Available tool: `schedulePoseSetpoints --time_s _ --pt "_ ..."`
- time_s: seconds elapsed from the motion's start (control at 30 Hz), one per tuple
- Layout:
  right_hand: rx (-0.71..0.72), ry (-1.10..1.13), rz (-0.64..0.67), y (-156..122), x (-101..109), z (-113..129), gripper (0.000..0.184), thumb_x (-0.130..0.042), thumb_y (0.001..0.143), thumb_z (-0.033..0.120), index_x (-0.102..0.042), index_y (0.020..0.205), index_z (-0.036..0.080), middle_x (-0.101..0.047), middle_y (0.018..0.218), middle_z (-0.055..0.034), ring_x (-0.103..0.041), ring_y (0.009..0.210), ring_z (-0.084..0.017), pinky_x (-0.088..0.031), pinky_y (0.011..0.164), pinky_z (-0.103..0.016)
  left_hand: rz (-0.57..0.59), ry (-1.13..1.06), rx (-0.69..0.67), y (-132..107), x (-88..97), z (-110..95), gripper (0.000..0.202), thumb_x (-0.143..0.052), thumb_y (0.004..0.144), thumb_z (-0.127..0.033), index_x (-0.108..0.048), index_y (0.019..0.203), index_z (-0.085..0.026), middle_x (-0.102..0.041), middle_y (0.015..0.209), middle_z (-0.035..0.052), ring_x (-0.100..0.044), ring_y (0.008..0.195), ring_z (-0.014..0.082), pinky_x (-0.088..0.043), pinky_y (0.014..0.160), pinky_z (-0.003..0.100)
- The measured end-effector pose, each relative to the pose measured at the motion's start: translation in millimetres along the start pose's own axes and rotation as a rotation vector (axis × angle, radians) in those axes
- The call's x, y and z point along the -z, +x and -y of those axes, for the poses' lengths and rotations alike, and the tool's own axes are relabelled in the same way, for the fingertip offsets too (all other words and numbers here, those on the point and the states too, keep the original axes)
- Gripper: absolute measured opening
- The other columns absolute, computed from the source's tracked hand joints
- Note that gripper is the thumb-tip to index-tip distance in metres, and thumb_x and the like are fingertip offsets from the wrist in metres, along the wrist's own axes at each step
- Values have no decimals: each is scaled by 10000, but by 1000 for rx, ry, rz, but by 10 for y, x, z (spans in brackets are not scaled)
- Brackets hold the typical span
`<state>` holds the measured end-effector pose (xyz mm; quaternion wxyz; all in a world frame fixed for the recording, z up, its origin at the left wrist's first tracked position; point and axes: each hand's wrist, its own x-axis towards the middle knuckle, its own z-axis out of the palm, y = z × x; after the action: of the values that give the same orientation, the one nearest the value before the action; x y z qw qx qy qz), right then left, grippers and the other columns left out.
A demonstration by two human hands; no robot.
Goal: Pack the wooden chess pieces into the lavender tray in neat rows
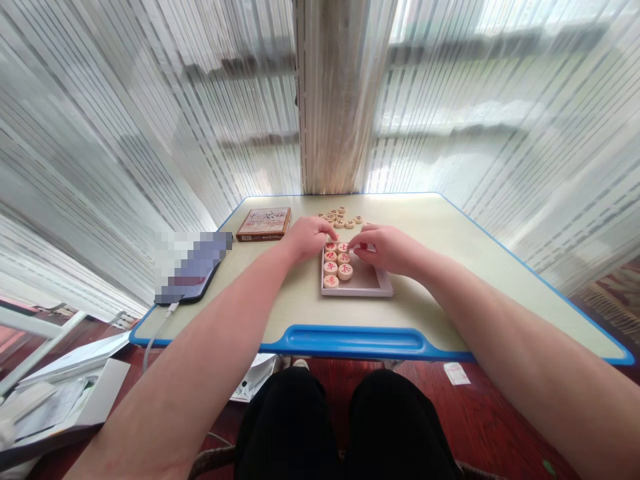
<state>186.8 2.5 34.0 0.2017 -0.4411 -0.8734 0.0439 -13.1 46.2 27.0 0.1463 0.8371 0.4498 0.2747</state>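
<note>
A shallow white box tray (376, 285) lies in the middle of the table and holds several round wooden chess pieces (338, 265) with red characters, set in two columns on its left side. My left hand (306, 237) rests at the tray's far left corner, fingers curled and pinched beside the top pieces. My right hand (385, 248) lies over the tray's far edge, fingertips pinched next to a piece in the top row. What either pinch holds is hidden. Several loose pieces (341, 218) lie just beyond the hands.
A brown box lid (263, 223) lies at the far left of the table (465, 267). A phone (193, 277) with a cable sits at the left edge. The table's front has a blue rim (357, 340). Papers lie on the floor at left. Curtains hang behind.
</note>
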Motion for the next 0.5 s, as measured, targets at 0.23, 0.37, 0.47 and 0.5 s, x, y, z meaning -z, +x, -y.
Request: schedulePoseSetpoints --time_s 0.23,0.37,0.47,0.5 --pt "-29 -20 28 4 -18 -17 266 -553 778 155 -726 969 222 -646 821 -35 -543 673 -135 -411 646 -247 51 -68 -30 5 -21 12 424 -381 592 -44 -755 743 -178 -717 898 22 -634 901 161 -485 885 264" --pt "-33 -8 35 6 -13 -11 265 -543 786 161 -723 971 218 -639 810 -39 -543 674 -139 -418 662 -256 27 -72 -40 11 -24 22 425 -386 612 -45 -754 786 -168 -716 917 34 -630 916 169 -482 890 282" --pt "-33 1 32 9 0 -1 265 -539 785 152 -723 966 214 -638 804 -41 -546 679 -143 -420 669 -260 43 -91 -44 14 -24 17 436 -383 603 -34 -754 790 -166 -716 923 35 -628 925 167 -482 887 278" --pt "-31 3 31 10 5 1 266 -540 783 148 -724 964 213 -639 804 -41 -546 679 -143 -421 670 -261 48 -98 -45 15 -25 14 441 -382 600 -31 -755 794 -165 -716 927 37 -629 926 168 -484 883 278"
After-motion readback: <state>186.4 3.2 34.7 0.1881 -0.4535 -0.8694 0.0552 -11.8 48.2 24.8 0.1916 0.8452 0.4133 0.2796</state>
